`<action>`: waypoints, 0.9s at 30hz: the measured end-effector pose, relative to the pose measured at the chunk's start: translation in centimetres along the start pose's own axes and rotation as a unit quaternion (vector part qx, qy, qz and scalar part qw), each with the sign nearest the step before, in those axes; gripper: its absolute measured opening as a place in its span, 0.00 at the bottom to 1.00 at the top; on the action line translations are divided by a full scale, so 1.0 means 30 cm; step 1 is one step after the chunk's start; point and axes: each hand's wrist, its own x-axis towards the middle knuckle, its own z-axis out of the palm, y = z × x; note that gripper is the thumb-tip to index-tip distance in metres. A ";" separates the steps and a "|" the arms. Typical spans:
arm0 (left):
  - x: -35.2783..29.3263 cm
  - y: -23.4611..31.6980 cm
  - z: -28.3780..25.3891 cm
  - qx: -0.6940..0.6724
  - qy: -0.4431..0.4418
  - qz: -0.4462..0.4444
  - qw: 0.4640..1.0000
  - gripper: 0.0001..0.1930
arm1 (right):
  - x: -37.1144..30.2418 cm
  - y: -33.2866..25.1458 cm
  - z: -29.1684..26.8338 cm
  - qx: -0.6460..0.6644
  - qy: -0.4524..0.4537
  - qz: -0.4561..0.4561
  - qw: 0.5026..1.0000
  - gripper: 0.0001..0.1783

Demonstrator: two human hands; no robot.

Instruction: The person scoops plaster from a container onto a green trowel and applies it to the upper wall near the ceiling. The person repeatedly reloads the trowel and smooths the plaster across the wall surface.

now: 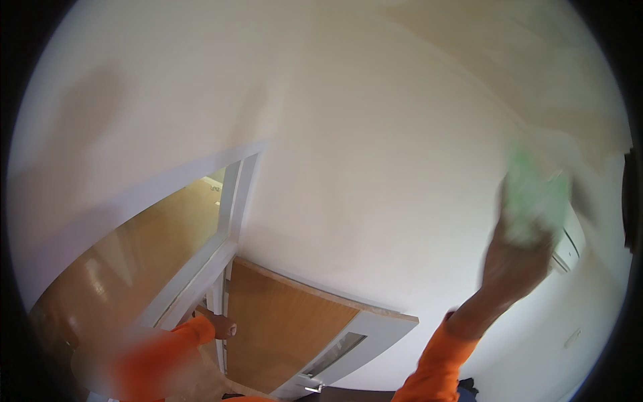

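My right hand (519, 264) is raised high on the right, at the end of an orange sleeve that comes in from the lower edge. It is closed on a pale green cloth (536, 201), smeared by motion. The cloth lies over the light wall (375, 181) near its upper corner; whether it presses on the surface I cannot tell. My left hand is out of view.
Below stands an open wooden door (288, 321) with a metal handle (313, 388). A white door frame (231, 201) borders it. Lower left, another person in orange (161, 362) holds an arm near the door. A white wall unit (568, 251) sits right of my hand.
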 end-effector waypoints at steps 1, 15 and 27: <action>-0.030 0.030 -0.021 -0.008 -0.002 -0.007 1.000 0.15 | -0.119 0.033 -0.102 0.100 0.034 0.054 0.993 0.27; -0.062 0.312 -0.054 -0.234 -0.108 0.144 0.955 0.23 | -1.165 -0.029 -0.744 -0.048 0.381 0.324 0.864 0.23; -0.017 1.353 0.191 -0.661 -0.229 0.240 0.673 0.23 | -1.284 -0.404 -0.759 -0.462 0.283 0.393 0.743 0.26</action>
